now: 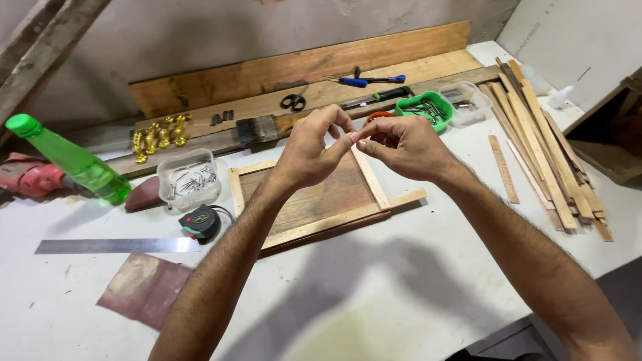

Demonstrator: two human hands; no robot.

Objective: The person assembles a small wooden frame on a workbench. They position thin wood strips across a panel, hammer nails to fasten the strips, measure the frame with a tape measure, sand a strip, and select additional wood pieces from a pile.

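Both hands meet in the air above a wooden frame [314,200] that lies flat on the white counter [414,267]. The left hand [309,150] and the right hand [404,147] have their fingers pinched together at the tips, where they touch; whatever they grip between them is too small to make out, only a pale speck at the fingertips. The far edge of the frame is hidden behind the hands, and an orange thing [378,117] behind the right hand shows only as a sliver.

Left of the frame sit a clear plastic box of nails [189,179], a black and green tape measure [200,222], a steel ruler [117,245] and a sheet of reddish sandpaper [144,289]. A green bottle [70,160] lies tilted near the left edge, partly covering a red power tool [27,175] that is cut off by the picture's border. Along the planks behind stand small brass pieces [159,134], a paintbrush [264,127], scissors [293,101] and a blue-handled screwdriver [353,81]. A green tray [424,109] and a clear tub [466,101] hold small metal parts, blurred. A stack of thin wooden strips [542,147] lies to the right
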